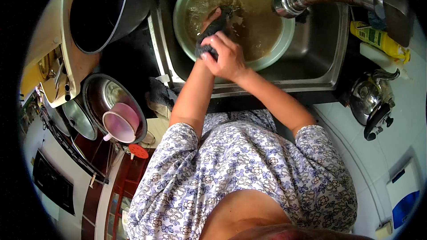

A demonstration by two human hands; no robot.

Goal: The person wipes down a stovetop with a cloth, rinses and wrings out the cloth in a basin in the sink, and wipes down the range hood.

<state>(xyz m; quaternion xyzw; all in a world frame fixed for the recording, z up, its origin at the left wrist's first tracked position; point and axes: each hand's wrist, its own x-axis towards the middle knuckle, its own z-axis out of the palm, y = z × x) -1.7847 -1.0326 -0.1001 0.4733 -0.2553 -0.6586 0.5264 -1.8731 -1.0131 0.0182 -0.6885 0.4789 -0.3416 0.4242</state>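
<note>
Working over metal sink (321,46) with both bare hands, close together at left side of pale green basin (289,35). Clamping right hand (225,58) on dark cloth (215,31), fingers curled around bunched part, right at left wrist. Reaching left hand (213,19) in over cloudy brown water (260,24), partly covered by same cloth; cannot tell how far closed or whether gripping. Cloth wrapped along left hand and wrist, upper end at the water, lower end under right fingers. Basin set inside sink, toward its left part, wide steel area bare on right. Metal tap (287,4) with bendy neck coming in from right, head over basin's right rim. Wearing flowery short-sleeved top (242,164). Left of sink: big dark pot (141,6), mouth facing camera; below that, dark-rimmed pan (95,90) with pink pot (121,123) inside. Next to pan, round lid (80,119); just below, red disc with holes (138,151). Grey rag (161,92) bunched at counter edge, near left forearm. Right of sink: yellow bottle (378,40) and, nearer the body, shiny kettle (370,98) with black handle. Down in lower right corner, blue and white item (404,206), too cut off to name.
</note>
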